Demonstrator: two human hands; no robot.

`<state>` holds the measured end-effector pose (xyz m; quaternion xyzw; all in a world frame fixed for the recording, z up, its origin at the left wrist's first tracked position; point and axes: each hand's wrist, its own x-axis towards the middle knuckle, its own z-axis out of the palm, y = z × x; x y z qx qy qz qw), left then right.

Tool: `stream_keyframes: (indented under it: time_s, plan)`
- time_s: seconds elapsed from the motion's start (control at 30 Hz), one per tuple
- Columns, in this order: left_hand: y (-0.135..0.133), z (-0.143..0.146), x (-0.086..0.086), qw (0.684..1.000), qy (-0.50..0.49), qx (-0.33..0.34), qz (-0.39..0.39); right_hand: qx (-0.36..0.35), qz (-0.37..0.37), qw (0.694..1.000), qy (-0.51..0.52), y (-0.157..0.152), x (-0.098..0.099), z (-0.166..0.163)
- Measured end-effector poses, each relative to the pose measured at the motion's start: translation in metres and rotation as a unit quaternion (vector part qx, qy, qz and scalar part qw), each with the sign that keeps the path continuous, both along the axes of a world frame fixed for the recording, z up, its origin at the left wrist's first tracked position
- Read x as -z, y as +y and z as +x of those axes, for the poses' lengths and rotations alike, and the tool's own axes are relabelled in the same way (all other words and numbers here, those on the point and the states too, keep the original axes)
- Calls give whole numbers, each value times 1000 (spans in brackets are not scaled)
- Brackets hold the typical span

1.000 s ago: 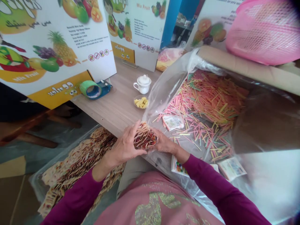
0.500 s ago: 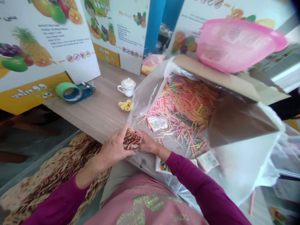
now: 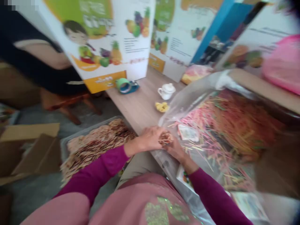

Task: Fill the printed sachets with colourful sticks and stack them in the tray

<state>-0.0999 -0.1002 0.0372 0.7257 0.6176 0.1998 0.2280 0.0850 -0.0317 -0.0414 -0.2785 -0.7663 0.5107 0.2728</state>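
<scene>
A stack of small printed packets, brownish-red at the edges, is held between both my hands at the table's front edge. My left hand wraps around its left side, and my right hand closes on its right side. Just beyond my right hand, a small white printed box lies on clear plastic. Loose thin sticks in pink, yellow and green spill from the plastic-lined carton. Below and left of my hands, a grey crate holds a heap of similar printed packets.
Behind stand a white lidded cup, a dish of yellow pieces and a green tape roll on a blue dispenser. Tall fruit-printed cartons line the table's back. A person's arm shows at left, above an open cardboard box.
The view has swung left, so the table contents appear further right; the crate, cardboard box and another person's arm now show. My hands still grip the packet stack.
</scene>
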Motion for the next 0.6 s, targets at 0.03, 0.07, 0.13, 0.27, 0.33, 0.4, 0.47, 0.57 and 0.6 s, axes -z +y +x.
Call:
stream_keyframes:
  time_s: [0.03,0.07,0.13,0.27,0.33,0.4,0.47,0.57,0.6]
  plan:
    - [0,0,4,1000,-3,-6,16,8,-19,1000,10,1,5,2]
    - [-1,0,8,999,-2,-19,28,11,-34,999,7,2,10,4]
    - [-7,0,13,998,-3,-47,47,7,-48,999,-15,5,17,8]
    - [-36,-11,8,986,-51,-120,104,2,-36,998,-50,5,22,13]
    - [-55,-32,4,971,-82,-173,140,-1,-20,999,-45,5,25,15]
    - [-72,-67,5,952,-82,-239,171,3,-2,999,-38,6,30,15]
    - [-84,-115,14,933,-29,-306,185,10,18,999,-41,8,36,16]
    - [-95,-195,45,908,101,-379,147,20,40,998,-40,9,42,16]
    - [-98,-217,60,904,127,-389,124,22,42,998,-38,10,43,16]
